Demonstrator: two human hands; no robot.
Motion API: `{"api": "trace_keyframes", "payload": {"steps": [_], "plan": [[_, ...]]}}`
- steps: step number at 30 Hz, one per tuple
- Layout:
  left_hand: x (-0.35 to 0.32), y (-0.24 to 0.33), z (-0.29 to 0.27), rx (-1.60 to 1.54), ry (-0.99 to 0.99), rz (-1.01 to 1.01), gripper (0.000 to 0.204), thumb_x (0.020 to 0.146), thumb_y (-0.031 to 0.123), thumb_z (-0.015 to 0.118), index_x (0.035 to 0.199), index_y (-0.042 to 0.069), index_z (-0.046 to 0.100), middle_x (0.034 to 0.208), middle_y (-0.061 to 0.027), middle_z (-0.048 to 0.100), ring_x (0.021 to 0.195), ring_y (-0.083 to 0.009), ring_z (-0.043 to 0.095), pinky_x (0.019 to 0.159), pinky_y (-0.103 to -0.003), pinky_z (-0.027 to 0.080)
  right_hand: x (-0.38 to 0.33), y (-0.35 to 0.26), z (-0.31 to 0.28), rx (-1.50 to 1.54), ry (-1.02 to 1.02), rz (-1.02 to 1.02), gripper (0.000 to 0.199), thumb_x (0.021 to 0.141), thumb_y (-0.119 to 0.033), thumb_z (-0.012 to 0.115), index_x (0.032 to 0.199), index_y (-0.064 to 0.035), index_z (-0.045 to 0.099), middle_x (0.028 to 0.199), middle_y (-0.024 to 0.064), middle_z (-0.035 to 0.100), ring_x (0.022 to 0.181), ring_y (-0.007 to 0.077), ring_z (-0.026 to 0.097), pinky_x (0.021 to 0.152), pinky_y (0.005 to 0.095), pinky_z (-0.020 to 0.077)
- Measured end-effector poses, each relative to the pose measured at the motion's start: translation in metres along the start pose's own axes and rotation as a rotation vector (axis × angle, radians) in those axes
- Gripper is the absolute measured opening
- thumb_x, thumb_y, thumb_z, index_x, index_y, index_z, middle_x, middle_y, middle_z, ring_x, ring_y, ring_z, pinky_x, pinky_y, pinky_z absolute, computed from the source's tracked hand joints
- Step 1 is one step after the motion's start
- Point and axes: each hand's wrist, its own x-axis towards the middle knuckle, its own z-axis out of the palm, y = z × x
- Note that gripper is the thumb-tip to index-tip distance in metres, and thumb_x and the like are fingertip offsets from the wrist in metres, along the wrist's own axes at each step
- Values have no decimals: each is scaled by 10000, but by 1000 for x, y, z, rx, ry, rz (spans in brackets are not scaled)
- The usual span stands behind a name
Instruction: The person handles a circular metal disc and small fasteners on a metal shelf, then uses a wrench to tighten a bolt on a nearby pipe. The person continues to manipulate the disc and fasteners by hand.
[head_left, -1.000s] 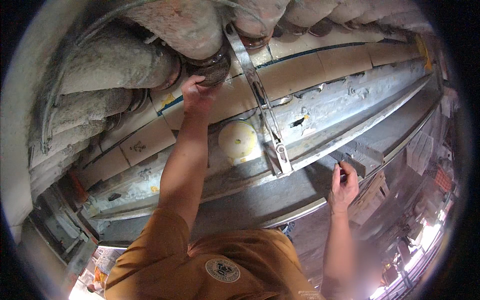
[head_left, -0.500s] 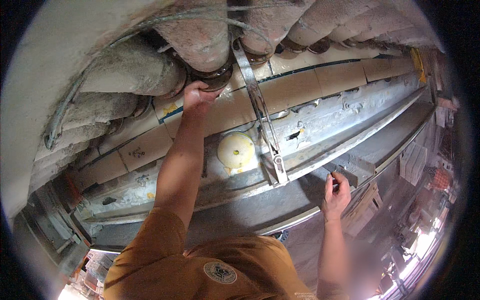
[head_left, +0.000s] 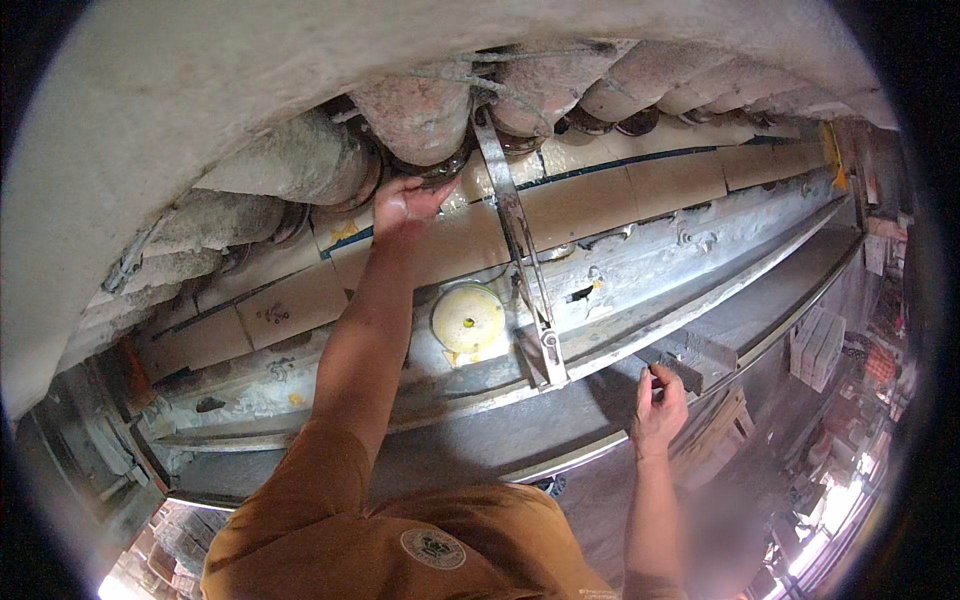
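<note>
My left hand (head_left: 408,203) reaches up to a dark, wet-looking round disc (head_left: 432,172) at the lower end of a dusty, cone-shaped machine head (head_left: 415,115). Its fingers stretch out along the disc's lower rim, over the beige slabs (head_left: 440,238); the thumb is hard to make out. My right hand (head_left: 660,410) hangs lower down, beside a grey ledge (head_left: 700,358). Thumb and fingertips come together there, and whatever may be between them is too small to name.
A metal bar (head_left: 515,225) crosses the slabs right of my left arm. Below them sits a pale yellow round disc (head_left: 468,318). Several more machine heads (head_left: 635,85) line the top. A long metal rail (head_left: 680,320) runs across, and stacked blocks (head_left: 818,345) stand at the right.
My left hand's fingers have straightened from their curl around the dark disc's rim. The view has shifted, with the machine heads lower in it. My right hand keeps its pinched shape.
</note>
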Motion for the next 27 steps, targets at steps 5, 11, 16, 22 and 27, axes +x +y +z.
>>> {"api": "trace_keyframes", "payload": {"steps": [5,11,16,22,27], "plan": [[6,-1,-1,32,0,50,527,702,-46,502,1212,-146,416,1311,-264,461,1263,-419,403,1109,-562,278,-1,2,1,10,3,17,128,826,-111,684,922,-46,632,844,109,653,668,237,617,620,335,501],[15,1,-17,-54,126,111,662,650,-84,457,1307,-44,384,1371,-218,424,1296,-430,351,1113,-633,217,-3,8,2,-4,-3,12,138,817,-106,692,926,-50,629,851,110,655,691,251,627,630,336,508],[11,-1,-2,-26,61,172,486,640,-21,544,1126,-29,537,1243,-166,551,1209,-384,462,1072,-578,313,-3,7,2,2,14,-10,127,814,-106,696,909,-51,632,859,108,658,708,255,630,631,338,509],[9,-2,27,-143,110,201,556,714,87,557,1268,67,516,1344,-109,510,1277,-335,431,1088,-582,289,-3,6,2,-40,-26,59,128,812,-112,700,909,-55,637,859,111,659,726,262,634,651,349,507],[13,-4,34,67,314,238,417,877,184,467,1280,84,504,1345,-110,505,1192,-323,483,897,-518,445,-3,5,2,-35,6,-20,132,814,-113,699,916,-53,638,854,110,657,736,271,631,657,347,504]]}}
